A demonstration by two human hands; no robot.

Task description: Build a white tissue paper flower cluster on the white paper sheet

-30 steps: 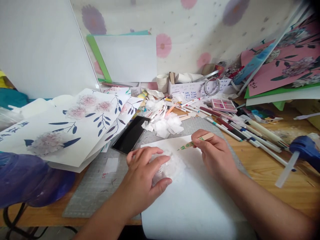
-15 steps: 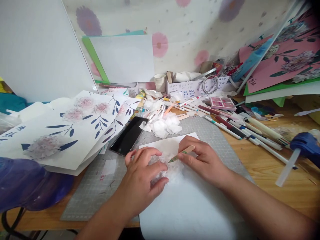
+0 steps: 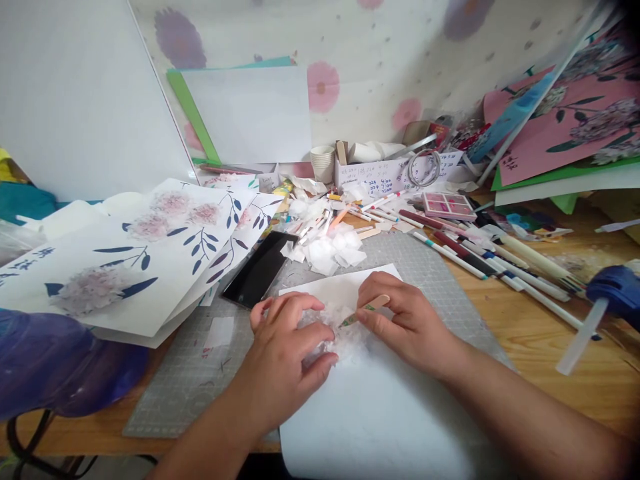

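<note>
A sheet of white paper lies before me, bearing a fluffy white tissue flower. My right hand pinches a wooden craft stick with green markings. Its pointed end slants down to the left, to the flower's upper middle. Around the flower's left side curves my left hand, fingers bent and apart, thumb and fingertips at the tissue. Whether it pinches any petal is hard to make out. Part of the flower is hidden behind the left fingers.
Beneath the paper is a grey cutting mat. A black phone, tissue scraps and several pens lie beyond. Flower pictures stand on the left, near a purple object; a blue glue gun is at right.
The view has shifted slightly. The craft stick has tilted a little flatter, its tip still at the flower. My left hand keeps almost the same pose.
</note>
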